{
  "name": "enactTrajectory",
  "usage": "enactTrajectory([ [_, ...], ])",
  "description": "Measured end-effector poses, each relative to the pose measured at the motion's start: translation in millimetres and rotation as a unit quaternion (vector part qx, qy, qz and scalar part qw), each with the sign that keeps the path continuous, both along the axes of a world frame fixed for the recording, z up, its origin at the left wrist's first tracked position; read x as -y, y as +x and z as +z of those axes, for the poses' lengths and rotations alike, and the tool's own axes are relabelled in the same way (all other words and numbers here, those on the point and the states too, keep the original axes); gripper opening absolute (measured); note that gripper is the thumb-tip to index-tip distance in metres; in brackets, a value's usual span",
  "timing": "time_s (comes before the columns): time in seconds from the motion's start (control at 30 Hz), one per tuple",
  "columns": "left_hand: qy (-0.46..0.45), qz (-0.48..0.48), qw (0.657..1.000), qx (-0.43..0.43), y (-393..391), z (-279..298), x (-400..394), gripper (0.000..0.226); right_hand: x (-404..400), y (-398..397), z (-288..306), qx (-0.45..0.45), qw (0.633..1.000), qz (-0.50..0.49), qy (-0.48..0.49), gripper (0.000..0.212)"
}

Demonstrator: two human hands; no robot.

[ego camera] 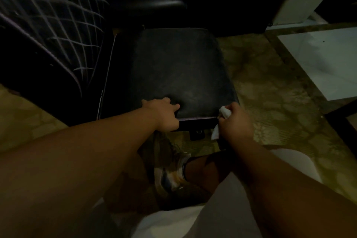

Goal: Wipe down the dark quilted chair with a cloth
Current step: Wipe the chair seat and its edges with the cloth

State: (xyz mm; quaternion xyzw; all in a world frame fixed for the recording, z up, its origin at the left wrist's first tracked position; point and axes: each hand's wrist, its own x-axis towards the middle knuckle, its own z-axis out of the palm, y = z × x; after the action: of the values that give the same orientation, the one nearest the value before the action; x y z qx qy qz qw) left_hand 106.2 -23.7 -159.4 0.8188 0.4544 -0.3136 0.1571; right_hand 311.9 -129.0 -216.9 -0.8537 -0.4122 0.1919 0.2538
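The dark chair fills the middle of the head view: its black seat cushion (177, 71) lies flat in front of me and its quilted backrest (48, 25), with pale diamond stitching, stands at the left. My left hand (164, 114) grips the seat's near edge, thumb on top of the cushion. My right hand (234, 121) holds a white cloth (224, 113) bunched in its fingers at the seat's near right corner, and a tail of the cloth hangs below the hand.
A black armrest (154, 5) sits behind the seat. A white bin (301, 0) stands at the back right beside white floor tiles (324, 60). Patterned floor (270, 92) surrounds the chair. My knee and shoe (172, 172) are right below the seat.
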Motion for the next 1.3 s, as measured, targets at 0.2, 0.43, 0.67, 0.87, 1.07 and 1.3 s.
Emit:
enactTrajectory([
  [0.2, -0.006, 0.004, 1.000, 0.012, -0.3, -1.7, -0.1, 0.081, -4.3, -11.1, 7.7, 0.021, 1.000, -0.015, -0.016, 0.030],
  [0.43, -0.003, 0.005, 1.000, 0.016, -1.7, -1.3, -0.5, 0.078, -2.6, -19.5, 2.9, 0.034, 0.999, 0.033, -0.014, 0.033],
  [0.67, 0.008, 0.014, 1.000, 0.024, -0.8, -5.6, 4.5, 0.080, -3.5, -14.1, 2.5, 0.048, 0.998, 0.022, -0.019, 0.030],
  [0.87, 0.003, 0.022, 0.999, 0.033, -3.4, -6.2, -0.4, 0.079, -2.7, -21.5, 7.0, 0.073, 0.992, 0.100, -0.024, 0.034],
  [1.07, 0.005, 0.022, 0.999, 0.029, -4.1, -7.6, 1.2, 0.079, -1.8, -21.3, 6.5, 0.065, 0.998, 0.003, -0.018, 0.032],
  [1.3, 0.017, 0.002, 1.000, 0.013, 1.4, -8.2, 1.6, 0.076, -4.9, -49.4, 4.2, 0.086, 0.993, 0.077, -0.020, 0.039],
])
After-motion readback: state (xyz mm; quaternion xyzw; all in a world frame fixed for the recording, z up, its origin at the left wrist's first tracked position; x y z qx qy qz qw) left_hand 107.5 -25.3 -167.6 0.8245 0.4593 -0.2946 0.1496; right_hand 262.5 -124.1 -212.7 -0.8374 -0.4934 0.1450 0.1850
